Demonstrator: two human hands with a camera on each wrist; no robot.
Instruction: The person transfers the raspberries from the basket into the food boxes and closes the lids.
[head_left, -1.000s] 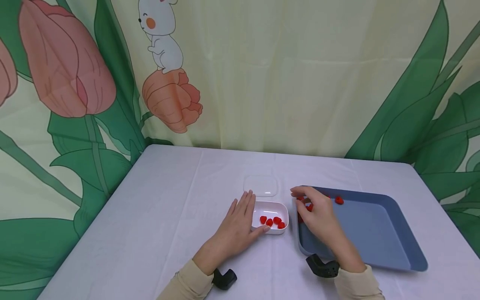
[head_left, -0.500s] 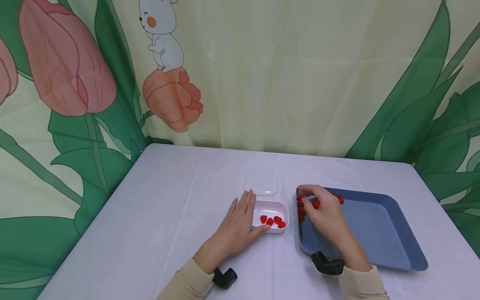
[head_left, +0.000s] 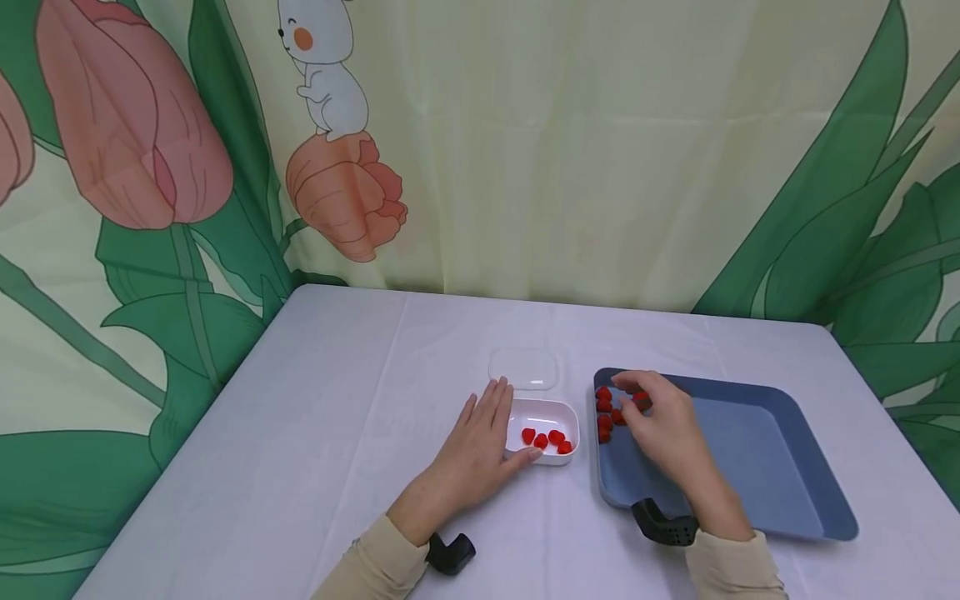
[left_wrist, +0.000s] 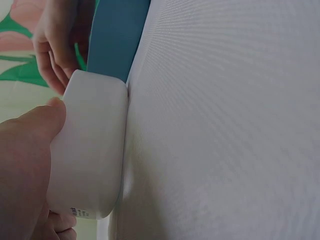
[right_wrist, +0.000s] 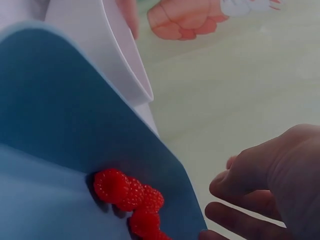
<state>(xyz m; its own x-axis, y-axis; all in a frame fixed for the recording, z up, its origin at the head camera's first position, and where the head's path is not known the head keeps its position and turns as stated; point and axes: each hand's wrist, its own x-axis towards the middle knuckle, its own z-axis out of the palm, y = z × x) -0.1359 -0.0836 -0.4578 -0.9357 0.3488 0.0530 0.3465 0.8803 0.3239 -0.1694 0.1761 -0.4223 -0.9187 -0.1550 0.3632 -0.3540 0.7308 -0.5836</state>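
The right hand (head_left: pixel 671 425) shifts toward three o'clock, loosely parted and seemingly unfilled, over bumpy red raspberries (head_left: pixel 604 407) at ten o'clock in the blue rectangular tray (head_left: pixel 750 467), its pick apparently unmade, while the straight-fingered left hand (head_left: pixel 472 467) braces the white rounded plastic box (head_left: pixel 543 414) at nine o'clock

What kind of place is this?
Maybe a little indoor corner set up for filming, though I can't be sure. There's a big tulip curtain at the back, a white-covered table in front of it, and black wrist cameras.
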